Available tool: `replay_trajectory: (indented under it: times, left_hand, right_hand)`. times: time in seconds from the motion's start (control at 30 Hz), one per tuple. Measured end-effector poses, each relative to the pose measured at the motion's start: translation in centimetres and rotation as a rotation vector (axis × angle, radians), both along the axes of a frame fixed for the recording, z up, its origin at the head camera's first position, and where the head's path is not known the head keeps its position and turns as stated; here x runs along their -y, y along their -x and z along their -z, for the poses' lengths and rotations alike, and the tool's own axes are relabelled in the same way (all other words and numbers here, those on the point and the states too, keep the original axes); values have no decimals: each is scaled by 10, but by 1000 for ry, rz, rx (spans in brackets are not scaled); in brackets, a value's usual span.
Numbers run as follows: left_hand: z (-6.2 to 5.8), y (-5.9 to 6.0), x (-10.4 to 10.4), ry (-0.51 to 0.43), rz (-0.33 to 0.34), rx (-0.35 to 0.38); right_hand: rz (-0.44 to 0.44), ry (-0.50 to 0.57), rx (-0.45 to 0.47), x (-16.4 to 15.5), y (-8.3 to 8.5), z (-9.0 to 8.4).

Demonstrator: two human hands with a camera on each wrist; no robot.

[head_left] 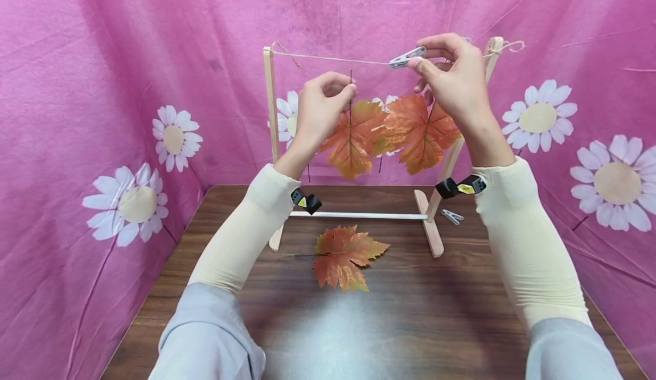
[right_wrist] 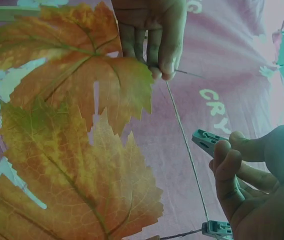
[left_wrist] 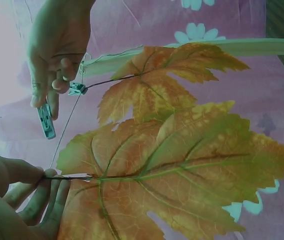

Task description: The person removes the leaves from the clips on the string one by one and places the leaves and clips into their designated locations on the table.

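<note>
My left hand (head_left: 325,103) pinches the dark stem of an orange maple-like leaf (head_left: 353,141), which hangs below the fingers just under the string (head_left: 333,58). In my right hand (head_left: 453,75), thumb and fingers hold a grey clothespin (head_left: 407,57) by its tail end, its nose close to the string. A second leaf (head_left: 422,132) hangs to the right, its stem clipped to the string by another clothespin (left_wrist: 78,89), seen in the left wrist view. The right wrist view shows the held clothespin (right_wrist: 210,141) beside the string, apart from the left hand's stem.
The string spans a wooden stand with two posts (head_left: 270,101) and a white crossbar (head_left: 359,216). On the brown table (head_left: 410,323) lie a third leaf (head_left: 345,257), in front of the crossbar, and a loose clothespin (head_left: 452,216) by the right foot. Pink flowered cloth (head_left: 77,55) surrounds it.
</note>
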State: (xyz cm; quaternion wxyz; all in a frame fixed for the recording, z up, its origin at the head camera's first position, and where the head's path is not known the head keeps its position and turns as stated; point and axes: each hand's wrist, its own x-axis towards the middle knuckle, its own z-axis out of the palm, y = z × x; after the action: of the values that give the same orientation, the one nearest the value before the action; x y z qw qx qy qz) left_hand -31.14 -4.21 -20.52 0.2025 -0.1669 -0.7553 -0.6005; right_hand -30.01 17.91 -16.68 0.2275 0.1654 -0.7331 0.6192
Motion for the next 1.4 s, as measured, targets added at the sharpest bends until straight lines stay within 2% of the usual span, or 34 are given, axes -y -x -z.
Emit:
replay_trajectory:
  times: [0.43, 0.53, 0.7, 0.8, 1.07, 1.4]
  left_hand:
    - [10, -5, 20, -108, 38, -34]
    - [11, -8, 26, -83, 3, -25]
    - [15, -11, 35, 31, -97, -45]
    - [20, -11, 39, 58, -121, -60]
    - [32, -13, 51, -14, -59, -53]
    - [50, -17, 64, -100, -4, 22]
  right_hand:
    - [7, -18, 0, -13, -14, 17]
    - [17, -21, -15, -17, -15, 22]
    - [44, -74, -13, -23, -19, 31]
    - [48, -90, -7, -28, -23, 37]
    - [56, -171, 27, -40, -30, 61]
    - [45, -241, 60, -57, -38, 94]
